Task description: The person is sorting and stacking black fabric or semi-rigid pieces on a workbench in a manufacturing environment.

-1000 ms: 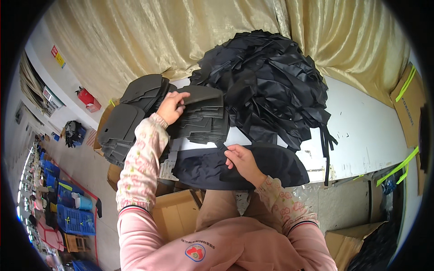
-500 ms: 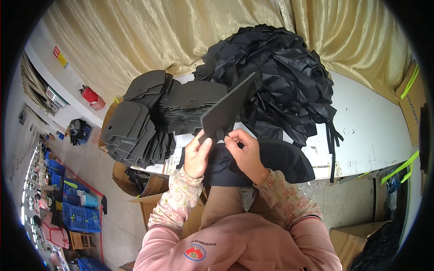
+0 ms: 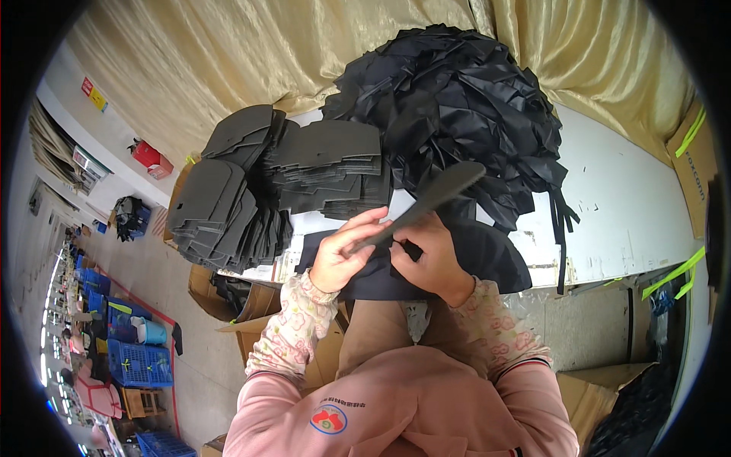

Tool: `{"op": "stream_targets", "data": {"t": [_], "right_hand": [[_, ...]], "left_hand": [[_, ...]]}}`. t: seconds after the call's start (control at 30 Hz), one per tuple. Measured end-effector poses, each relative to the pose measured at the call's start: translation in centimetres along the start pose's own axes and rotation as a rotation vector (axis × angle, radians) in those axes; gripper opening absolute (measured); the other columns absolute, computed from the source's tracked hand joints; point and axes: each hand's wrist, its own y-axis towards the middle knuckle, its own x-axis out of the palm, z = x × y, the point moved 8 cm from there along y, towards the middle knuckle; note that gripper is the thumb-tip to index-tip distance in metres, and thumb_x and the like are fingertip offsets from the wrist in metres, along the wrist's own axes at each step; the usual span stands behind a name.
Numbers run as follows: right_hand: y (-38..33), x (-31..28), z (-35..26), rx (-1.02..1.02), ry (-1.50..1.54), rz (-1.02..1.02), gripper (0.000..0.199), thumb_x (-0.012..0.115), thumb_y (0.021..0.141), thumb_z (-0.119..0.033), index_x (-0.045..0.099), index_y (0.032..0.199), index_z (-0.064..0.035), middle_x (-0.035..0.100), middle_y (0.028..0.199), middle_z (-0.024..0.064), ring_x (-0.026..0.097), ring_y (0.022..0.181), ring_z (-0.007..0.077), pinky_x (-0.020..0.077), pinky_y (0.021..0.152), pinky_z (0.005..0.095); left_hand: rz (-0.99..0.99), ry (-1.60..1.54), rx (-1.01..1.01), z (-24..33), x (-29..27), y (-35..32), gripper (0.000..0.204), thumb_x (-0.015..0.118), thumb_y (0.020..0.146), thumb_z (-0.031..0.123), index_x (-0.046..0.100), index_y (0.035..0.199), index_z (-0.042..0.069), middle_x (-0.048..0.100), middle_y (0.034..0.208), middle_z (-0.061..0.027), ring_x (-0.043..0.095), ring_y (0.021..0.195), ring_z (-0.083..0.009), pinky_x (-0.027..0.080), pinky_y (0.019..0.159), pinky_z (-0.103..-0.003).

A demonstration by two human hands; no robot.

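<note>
Over the black cloth [image 3: 495, 259] on the counter [image 3: 617, 198], the left hand [image 3: 341, 255] clamps one grey panel [image 3: 435, 199]; the right hand [image 3: 434, 259] curls against it, its grip unclear. Beyond the cloth, many stacked panels [image 3: 329, 148] and heaped black fabric [image 3: 464, 107] lie untouched.

Brt light – dk, warped edges

We see matt, foam-like material in the stacked panels [image 3: 327, 145] and the held panel [image 3: 444, 190]. The heaped fabric pieces [image 3: 464, 107] look creased and slightly glossy to us, while the tabletop [image 3: 617, 213] is smooth and the curtain [image 3: 190, 61] satiny.
</note>
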Motion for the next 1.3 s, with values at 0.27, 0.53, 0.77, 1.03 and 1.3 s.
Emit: {"op": "stream_targets", "data": {"t": [0.27,0.53,0.77,1.03,1.3], "right_hand": [[-0.2,-0.1,0.0,0.006,0.091,-0.072,0.011,0.067,0.067,-0.005,0.059,0.074,-0.0072,0.061,0.074,0.0062,0.058,0.075,0.0277,0.0433,0.075,0.0369],[-1.2,0.1,2.3,0.324,0.414,-0.085,0.003,0.064,0.084,-0.003,0.063,0.085,-0.0003,0.061,0.075,0.0092,0.057,0.067,0.0183,0.0428,0.062,0.0275],[-2.7,0.1,1.7,0.146,0.044,-0.027,0.015,0.062,0.081,-0.002,0.064,0.097,-0.0018,0.064,0.09,0.0143,0.061,0.085,0.033,0.0478,0.076,0.0384],[-3.8,0.0,2.9,0.167,0.018,-0.203,0.038,0.066,0.081,-0.002,0.06,0.118,-0.0056,0.06,0.118,0.0128,0.057,0.108,0.0317,0.0446,0.094,0.0375],[-2.1,-3.9,2.4,0.897,1.063,-0.169,0.05,0.063,0.086,-0.002,0.044,0.133,0.0004,0.058,0.121,0.0055,0.053,0.11,0.0129,0.0439,0.094,0.0285]], "left_hand": [[0.038,0.046,0.085,0.1,0.7,-0.3,0.053,0.043,0.077,-0.015,0.054,0.127,-0.002,0.041,0.143,-0.0203,0.047,0.129,-0.0312,0.035,0.108,-0.04],[0.009,0.33,0.112,0.1,2.3,-0.7,0.061,0.044,0.076,-0.016,0.049,0.134,0.001,0.048,0.138,-0.0203,0.048,0.128,-0.0307,0.038,0.106,-0.036],[0.178,0.266,0.092,-0.3,1.2,-1.2,0.05,0.05,0.078,-0.016,0.059,0.124,0.001,0.057,0.129,-0.0186,0.053,0.123,-0.0294,0.039,0.105,-0.037],[0.169,0.539,0.133,0.9,1.2,-1.0,0.045,0.052,0.078,-0.011,0.061,0.12,0.002,0.061,0.122,-0.0192,0.055,0.12,-0.0313,0.033,0.11,-0.046],[-0.015,0.944,0.258,3.7,1.7,-0.7,0.063,0.059,0.061,-0.012,0.058,0.124,-0.001,0.055,0.129,-0.02,0.053,0.122,-0.0322,0.035,0.108,-0.048]]}}
